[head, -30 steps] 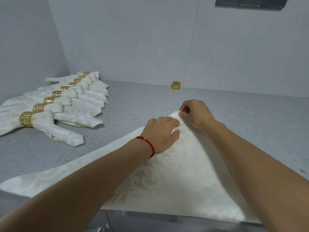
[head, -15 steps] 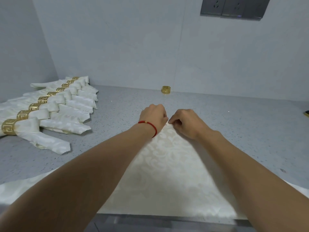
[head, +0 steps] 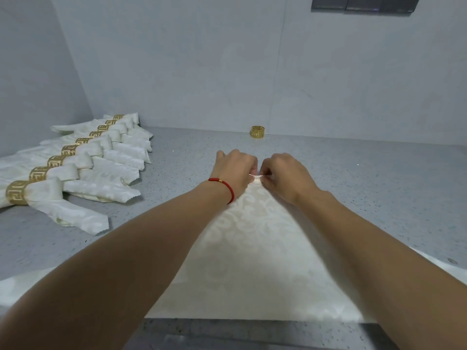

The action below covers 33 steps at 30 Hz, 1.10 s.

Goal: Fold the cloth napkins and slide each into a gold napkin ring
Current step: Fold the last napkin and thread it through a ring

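My hands have closed in on each other, left hand and right hand now both pinching the far tip of the napkin lying flat on the bench, short of the gold ring; soft, light, limp cloth, I judge, best gripped at that corner.

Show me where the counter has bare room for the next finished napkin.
Bare counter lies right of the right hand, and between the ringed napkins and the left hand. The far left is crowded. The spread napkin fills the near middle; a loose gold ring sits by the wall.
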{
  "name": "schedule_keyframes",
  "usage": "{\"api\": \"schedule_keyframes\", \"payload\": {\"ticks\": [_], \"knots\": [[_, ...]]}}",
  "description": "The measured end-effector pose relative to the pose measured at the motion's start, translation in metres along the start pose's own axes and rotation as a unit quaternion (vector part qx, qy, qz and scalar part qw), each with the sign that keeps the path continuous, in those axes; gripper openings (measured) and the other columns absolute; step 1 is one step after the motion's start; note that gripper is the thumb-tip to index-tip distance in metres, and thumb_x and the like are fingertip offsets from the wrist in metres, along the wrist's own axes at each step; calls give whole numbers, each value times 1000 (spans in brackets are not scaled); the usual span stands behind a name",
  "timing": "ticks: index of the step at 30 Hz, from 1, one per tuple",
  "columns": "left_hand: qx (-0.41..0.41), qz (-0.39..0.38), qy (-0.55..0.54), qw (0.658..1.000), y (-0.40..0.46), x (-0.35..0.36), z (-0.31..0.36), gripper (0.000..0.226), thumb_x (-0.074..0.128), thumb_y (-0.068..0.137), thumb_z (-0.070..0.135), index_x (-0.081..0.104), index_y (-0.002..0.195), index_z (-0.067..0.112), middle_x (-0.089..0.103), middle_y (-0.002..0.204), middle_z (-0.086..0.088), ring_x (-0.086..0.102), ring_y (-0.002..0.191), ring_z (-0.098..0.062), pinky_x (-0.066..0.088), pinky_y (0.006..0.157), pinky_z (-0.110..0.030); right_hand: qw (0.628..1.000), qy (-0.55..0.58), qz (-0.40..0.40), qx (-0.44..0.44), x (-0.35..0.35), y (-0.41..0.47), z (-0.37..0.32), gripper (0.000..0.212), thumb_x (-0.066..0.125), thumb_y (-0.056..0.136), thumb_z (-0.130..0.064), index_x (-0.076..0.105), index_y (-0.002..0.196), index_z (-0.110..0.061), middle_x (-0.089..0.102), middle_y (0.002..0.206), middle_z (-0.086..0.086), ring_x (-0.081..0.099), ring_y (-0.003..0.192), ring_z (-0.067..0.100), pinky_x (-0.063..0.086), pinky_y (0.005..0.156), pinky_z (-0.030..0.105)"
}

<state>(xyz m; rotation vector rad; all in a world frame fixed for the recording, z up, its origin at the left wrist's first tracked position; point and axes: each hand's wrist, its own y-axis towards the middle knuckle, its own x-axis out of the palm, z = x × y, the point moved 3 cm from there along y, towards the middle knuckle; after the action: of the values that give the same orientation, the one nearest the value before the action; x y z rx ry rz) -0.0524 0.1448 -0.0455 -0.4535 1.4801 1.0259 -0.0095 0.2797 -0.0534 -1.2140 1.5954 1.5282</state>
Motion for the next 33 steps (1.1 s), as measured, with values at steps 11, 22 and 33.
{"api": "schedule_keyframes", "payload": {"ticks": [11, 22, 33], "knots": [[27, -19, -130, 991, -14, 3, -9, 34, 51, 83, 8, 73, 88, 33, 66, 78, -1, 64, 92, -25, 56, 82, -39, 996, 67, -38, 33, -8, -15, 7, 21, 60, 94, -22, 79, 101, -25, 75, 91, -7, 66, 91, 18, 56, 77, 38], [-58, -33, -54, 996, -6, 0, 0, 8, 64, 91, 13, 69, 87, 17, 66, 101, -2, 60, 99, -25, 50, 91, -43, 999, -32, -28, -34, -6, -11, 1, 9, 60, 95, -18, 69, 96, -19, 68, 91, -3, 60, 88, 22, 49, 78, 40], [88, -79, -20, 993, -28, -10, -2, 25, 51, 74, -4, 61, 71, 19, 59, 72, 0, 56, 73, -21, 47, 64, -34, 997, 46, -60, -17, -19, -29, 3, 10, 65, 94, -25, 71, 101, -25, 68, 88, -8, 64, 85, 17, 49, 70, 31]]}}
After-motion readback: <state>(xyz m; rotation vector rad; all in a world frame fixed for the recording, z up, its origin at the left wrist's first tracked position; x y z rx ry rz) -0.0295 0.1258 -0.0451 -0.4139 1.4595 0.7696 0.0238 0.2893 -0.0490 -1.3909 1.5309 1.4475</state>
